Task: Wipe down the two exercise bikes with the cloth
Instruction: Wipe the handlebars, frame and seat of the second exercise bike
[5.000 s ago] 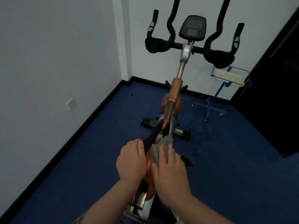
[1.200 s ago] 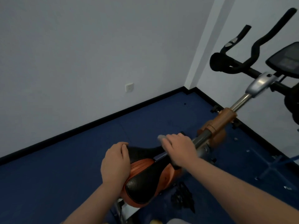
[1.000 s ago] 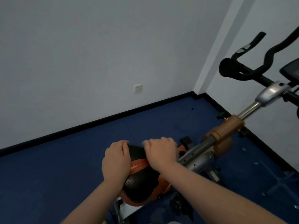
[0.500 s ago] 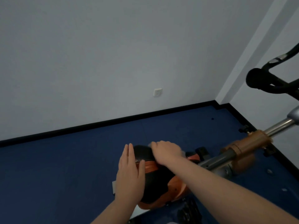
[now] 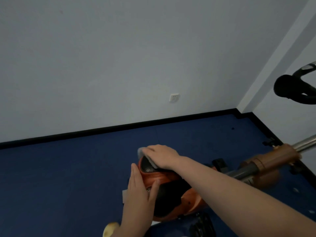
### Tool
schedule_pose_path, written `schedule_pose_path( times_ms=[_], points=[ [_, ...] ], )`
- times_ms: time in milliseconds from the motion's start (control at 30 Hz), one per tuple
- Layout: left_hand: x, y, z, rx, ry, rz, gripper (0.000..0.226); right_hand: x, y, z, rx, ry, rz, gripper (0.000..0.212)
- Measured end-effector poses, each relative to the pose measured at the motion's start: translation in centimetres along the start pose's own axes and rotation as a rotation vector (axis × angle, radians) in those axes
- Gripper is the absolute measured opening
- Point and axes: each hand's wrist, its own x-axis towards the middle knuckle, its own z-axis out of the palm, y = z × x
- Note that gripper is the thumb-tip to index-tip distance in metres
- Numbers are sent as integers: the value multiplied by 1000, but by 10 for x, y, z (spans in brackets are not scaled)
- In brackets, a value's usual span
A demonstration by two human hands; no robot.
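Observation:
The black and orange saddle (image 5: pixel 169 189) of an exercise bike fills the lower middle of the head view. My right hand (image 5: pixel 162 156) lies flat on a grey cloth (image 5: pixel 145 154) and presses it onto the far end of the saddle. My left hand (image 5: pixel 140 190) rests with straight fingers against the saddle's near left side. The bike's orange and grey frame tube (image 5: pixel 266 161) runs off to the right, and one black handlebar end (image 5: pixel 290 89) shows at the right edge. Only one bike is in view.
Dark blue carpet (image 5: pixel 68 177) covers the floor up to a black skirting board (image 5: pixel 119 127). A white wall socket (image 5: pixel 174 97) sits low on the grey wall. A black pedal (image 5: pixel 203 226) shows below the saddle.
The view has swung left, away from the handlebars. My right hand has slid the cloth along the saddle to its far end. My left hand has straightened its fingers against the saddle's side.

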Motion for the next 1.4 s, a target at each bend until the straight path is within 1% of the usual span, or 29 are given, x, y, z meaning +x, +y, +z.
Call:
schedule_pose_path(
  times_ms=[67, 100, 133, 233, 300, 333, 400, 433, 467, 500, 567, 600, 667, 733, 833, 867, 900, 933, 1000, 1033, 1067, 1100, 1133, 1200, 1233, 1267, 1300, 1367, 1400],
  points=[
    [-4, -4, -2, 48, 4, 24, 92, 3, -7, 4, -70, 24, -146, 43],
    [-7, -7, -3, 86, -2, 35, 92, 6, -5, 4, -81, -11, -211, 44],
    [-12, -11, -4, 124, -15, 32, 90, 8, 0, 1, -44, -57, -232, 44],
    [-23, -18, -4, 155, -37, -38, 82, 16, 8, -9, 97, -127, -135, 55],
    [-26, -20, -3, 164, -33, -57, 78, 17, 2, -8, 52, -121, -136, 58],
    [-26, -20, -3, 185, -31, -60, 77, 16, -3, -5, -8, -108, -185, 57],
    [-25, -21, -4, 251, -24, -46, 77, 10, -9, 2, -175, -52, -362, 54],
    [-24, -22, -5, 285, -18, -27, 77, 7, -11, 3, -231, -36, -449, 53],
    [-23, -22, -5, 308, -15, -11, 77, 8, -11, 1, -243, -51, -489, 50],
    [-23, -22, -5, 319, -14, -6, 78, 10, -10, -2, -217, -88, -482, 46],
    [-22, -22, -4, 326, -17, -16, 79, 17, -9, -8, -88, -164, -359, 41],
    [-23, -22, -4, 330, -16, -20, 79, 20, -10, -9, -36, -171, -292, 41],
    [-25, -22, -3, 331, -17, -18, 82, 23, -13, -7, -54, -141, -236, 40],
    [-26, -22, -3, 309, -22, -27, 89, 17, -11, 2, -178, -58, -332, 38],
    [-27, -21, -2, 303, -10, -5, 93, -2, -3, 9, -308, 100, -634, 38],
    [-26, -21, -2, 303, -5, 3, 93, -3, 0, 9, -316, 103, -670, 38],
    [-24, -21, -2, 295, -3, 2, 92, -1, 0, 7, -299, 84, -648, 36],
    [-23, -20, -2, 287, -5, -4, 90, 2, -2, 4, -253, 50, -567, 35],
    [-23, -21, -3, 283, -13, -7, 83, 11, -10, 0, -103, -25, -299, 36],
    [-24, -21, -3, 276, -14, -2, 79, 14, -13, -1, -63, -29, -199, 38],
    [-25, -21, -3, 267, -12, 7, 77, 14, -16, 1, -65, -18, -159, 38],
    [-26, -22, -4, 257, -9, 19, 75, 9, -16, 6, -107, 25, -182, 37],
    [-27, -21, -4, 247, -5, 36, 74, 1, -13, 11, -168, 93, -246, 37],
    [-28, -19, -3, 251, 6, 94, 72, -13, -2, 18, -226, 196, -422, 39],
    [-28, -19, -3, 266, 13, 121, 71, -17, 2, 18, -227, 205, -465, 41],
    [-28, -19, -4, 281, 16, 132, 70, -17, 5, 17, -200, 188, -448, 41],
    [-27, -19, -5, 292, 14, 131, 68, -17, 8, 15, -133, 170, -360, 40],
    [-27, -17, -5, 307, 8, 134, 67, -17, 17, 12, 17, 163, -100, 40],
    [-27, -16, -5, 317, 6, 146, 66, -19, 25, 10, 16, 159, -10, 41]
  ],
)
